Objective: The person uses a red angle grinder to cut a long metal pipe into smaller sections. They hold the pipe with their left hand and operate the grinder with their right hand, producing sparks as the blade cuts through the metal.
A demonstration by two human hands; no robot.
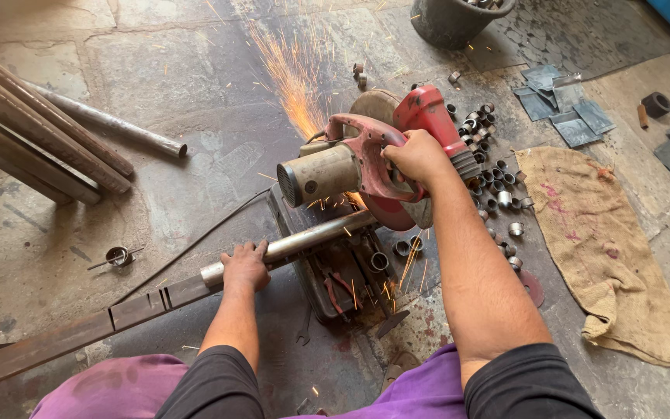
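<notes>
Head view: I see my right hand [416, 159] clenched around the handle of the red metal chop saw [374, 155], pressing its disc down into the long grey steel pipe [312, 239], which lies across the saw's base. My left hand [246, 264] lies palm-down on that pipe, pinning it just short of the cut; I cannot tell whether its fingers wrap under. Orange sparks [296, 77] fly away from me. In my judgement, a steady downward feed and a firmly held pipe matter most here. Short cut steel rings [490, 182] lie scattered right of the saw, beside a tan burlap sack [599, 240].
</notes>
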